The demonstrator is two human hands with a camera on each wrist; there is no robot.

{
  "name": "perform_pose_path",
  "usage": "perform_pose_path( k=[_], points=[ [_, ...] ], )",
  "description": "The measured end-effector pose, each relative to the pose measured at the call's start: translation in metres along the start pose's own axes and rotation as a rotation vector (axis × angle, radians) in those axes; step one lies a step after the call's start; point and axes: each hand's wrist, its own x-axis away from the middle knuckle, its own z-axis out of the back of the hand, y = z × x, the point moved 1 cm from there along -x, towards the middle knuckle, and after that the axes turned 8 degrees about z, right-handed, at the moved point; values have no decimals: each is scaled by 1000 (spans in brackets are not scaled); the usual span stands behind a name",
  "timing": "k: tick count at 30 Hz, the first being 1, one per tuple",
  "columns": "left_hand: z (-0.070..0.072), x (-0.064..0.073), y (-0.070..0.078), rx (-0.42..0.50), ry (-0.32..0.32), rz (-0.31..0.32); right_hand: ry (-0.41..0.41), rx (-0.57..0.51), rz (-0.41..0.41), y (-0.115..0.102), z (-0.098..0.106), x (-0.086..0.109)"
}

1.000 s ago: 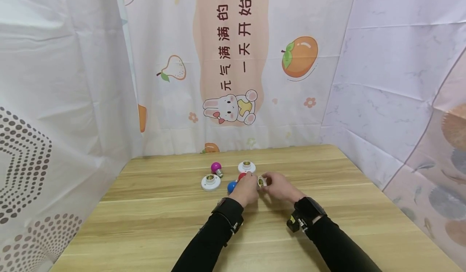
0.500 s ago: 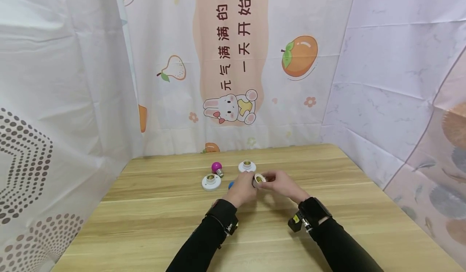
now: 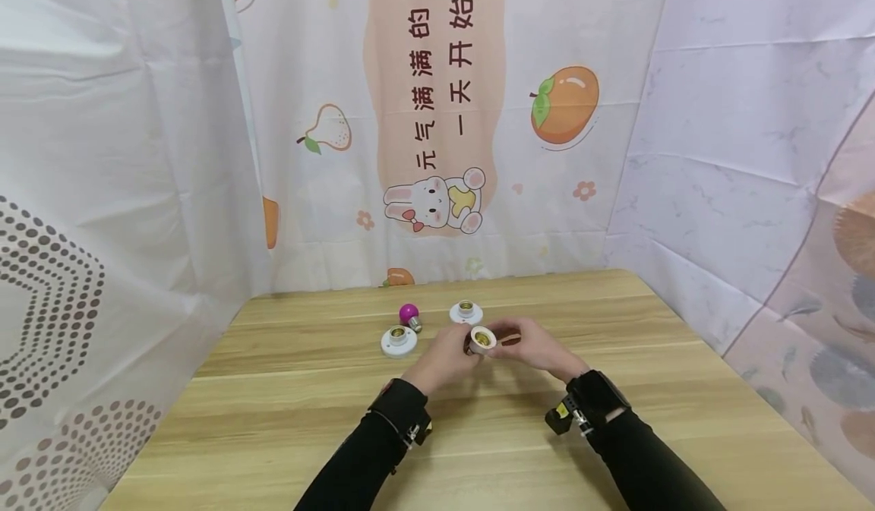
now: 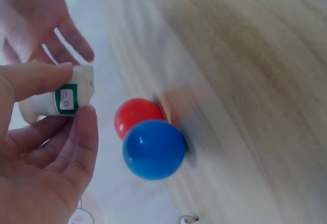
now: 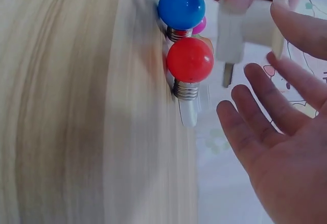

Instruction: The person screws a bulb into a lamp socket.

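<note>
My left hand (image 3: 440,359) pinches a white plug-in lamp holder (image 3: 483,342) between thumb and fingers, above the table. Its brass-lined opening faces up toward me in the head view. A green-bordered switch shows on the side of the lamp holder (image 4: 42,105) in the left wrist view, and a metal plug prong (image 5: 228,74) in the right wrist view. My right hand (image 3: 540,346) is close beside the holder, fingers spread and thumb near its rim (image 5: 277,32). A red bulb (image 5: 190,60) and a blue bulb (image 5: 181,7) lie nearby, hidden from the head view.
A purple bulb (image 3: 409,313) lies behind a round white lamp base (image 3: 398,346) on the left. Another white lamp base (image 3: 466,315) stands behind my hands. The wooden table (image 3: 287,420) is bordered by a printed curtain (image 3: 321,215) at the back and sides.
The lamp holder has turned so its opening faces the head camera more fully. My left hand has shifted slightly left, and the red and blue bulbs have become hidden in the head view.
</note>
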Motion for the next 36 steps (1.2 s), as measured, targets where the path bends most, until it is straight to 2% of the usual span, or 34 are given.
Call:
perform_pose_path(
  k=[6, 15, 26, 32, 36],
  points=[
    [6, 7, -6, 124, -29, -4, -37, -12, 16, 5, -2, 1],
    [9, 13, -14, 217, -45, 11, -45, 18, 78, 8, -7, -3],
    [17, 24, -18, 379, -45, 28, -18, -5, 10, 2, -13, -3],
    [16, 25, -19, 424, -45, 16, 1, -35, -7, -12, -17, -1],
    [15, 25, -19, 428, -35, 31, 8, -49, -17, -15, -19, -2]
  ],
)
